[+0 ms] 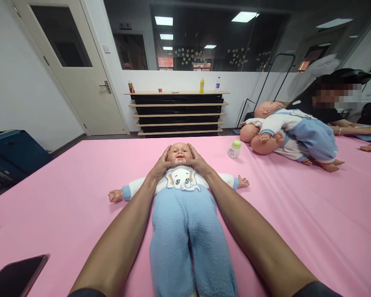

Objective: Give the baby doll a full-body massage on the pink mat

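A baby doll [185, 231] in a white top with an elephant face and fuzzy blue trousers lies on its back, arms spread wide, feet end toward me. My left hand [163, 164] cups one side of its head, and my right hand [198, 161] cups the other. Both thumbs rest on the chin just under the doll's mouth, their tips close together. The remaining fingers curve up along the cheeks and sides of the head; some are partly hidden. Its face points up, eyes open.
The doll lies on a pink-covered table [80, 177]. Beyond it stands a white bottle with a green cap [234, 149]. Several dolls [309, 132] are piled at the right, near another person's forearm [354, 128]. A phone [18, 275] lies front left; a low shelf [179, 104] stands behind.
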{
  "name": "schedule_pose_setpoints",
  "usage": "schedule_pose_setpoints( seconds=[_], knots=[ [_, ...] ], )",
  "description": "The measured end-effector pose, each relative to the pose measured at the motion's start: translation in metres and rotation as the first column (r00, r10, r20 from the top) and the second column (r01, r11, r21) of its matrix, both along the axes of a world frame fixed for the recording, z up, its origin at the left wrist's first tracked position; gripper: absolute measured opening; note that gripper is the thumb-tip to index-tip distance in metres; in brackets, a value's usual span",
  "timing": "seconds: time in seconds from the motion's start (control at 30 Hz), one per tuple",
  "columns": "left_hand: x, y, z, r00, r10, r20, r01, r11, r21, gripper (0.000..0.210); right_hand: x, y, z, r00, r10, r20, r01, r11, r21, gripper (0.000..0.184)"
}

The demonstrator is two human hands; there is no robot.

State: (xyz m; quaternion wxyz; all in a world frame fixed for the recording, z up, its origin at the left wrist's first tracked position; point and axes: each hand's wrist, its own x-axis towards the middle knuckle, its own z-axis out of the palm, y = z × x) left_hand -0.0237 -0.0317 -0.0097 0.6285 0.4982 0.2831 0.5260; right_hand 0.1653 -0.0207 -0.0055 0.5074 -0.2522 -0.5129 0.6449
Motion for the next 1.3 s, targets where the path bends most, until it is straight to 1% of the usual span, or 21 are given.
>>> schedule_pose_setpoints(
  seconds=[0.17, 0.27, 0.43, 0.53, 0.63, 0.8, 0.87, 1.03, 1.17, 1.23, 1.3],
  knots=[
    [0.002, 0.003, -0.001, 1.0, 0.014, 0.003, -0.014, 1.0, -0.016, 0.107, 0.004, 0.001, 0.002, 0.998, -0.01, 0.061, 0.008, 0.999, 0.036, 0.113],
    [0.004, 0.002, 0.0, 0.999, 0.034, 0.003, -0.034, 0.999, -0.02, 0.11, 0.004, 0.004, 0.0, 0.994, -0.035, 0.099, 0.03, 0.998, 0.058, 0.113],
    [0.005, -0.001, 0.003, 0.999, 0.034, -0.012, -0.034, 0.999, 0.008, 0.114, 0.0, 0.014, -0.005, 0.988, -0.083, 0.129, 0.083, 0.997, 0.007, 0.123],
    [0.004, 0.0, 0.002, 0.998, 0.056, -0.021, -0.056, 0.998, 0.005, 0.113, 0.0, 0.014, -0.004, 0.99, -0.079, 0.115, 0.08, 0.997, -0.007, 0.122],
    [0.004, -0.001, 0.0, 0.998, 0.057, -0.006, -0.057, 0.998, -0.015, 0.112, 0.001, 0.011, -0.004, 0.997, -0.037, 0.067, 0.036, 0.999, 0.004, 0.116],
    [0.003, -0.004, 0.001, 0.999, 0.006, 0.043, -0.006, 1.0, -0.016, 0.106, 0.001, 0.008, -0.007, 1.0, 0.017, -0.014, -0.017, 1.0, -0.019, 0.109],
    [0.004, -0.004, 0.001, 0.999, 0.01, 0.044, -0.009, 1.0, -0.015, 0.105, 0.001, 0.007, -0.006, 1.0, 0.014, -0.009, -0.014, 1.0, -0.011, 0.108],
    [0.004, 0.0, -0.001, 0.998, 0.062, -0.013, -0.062, 0.998, 0.0, 0.109, 0.003, 0.002, 0.002, 0.995, -0.053, 0.089, 0.048, 0.997, 0.052, 0.112],
    [0.003, -0.003, 0.001, 1.0, 0.03, 0.009, -0.03, 1.0, 0.009, 0.102, 0.003, 0.003, 0.0, 0.999, -0.006, 0.043, 0.006, 1.0, 0.007, 0.111],
    [0.003, -0.005, 0.003, 1.0, -0.002, 0.029, 0.002, 1.0, 0.001, 0.101, 0.002, 0.004, -0.003, 1.0, 0.021, 0.012, -0.021, 1.0, -0.015, 0.11],
    [0.003, -0.005, 0.004, 0.999, -0.011, 0.04, 0.011, 1.0, -0.005, 0.102, 0.002, 0.004, -0.004, 0.999, 0.033, 0.0, -0.033, 0.999, -0.02, 0.108]
  ],
)
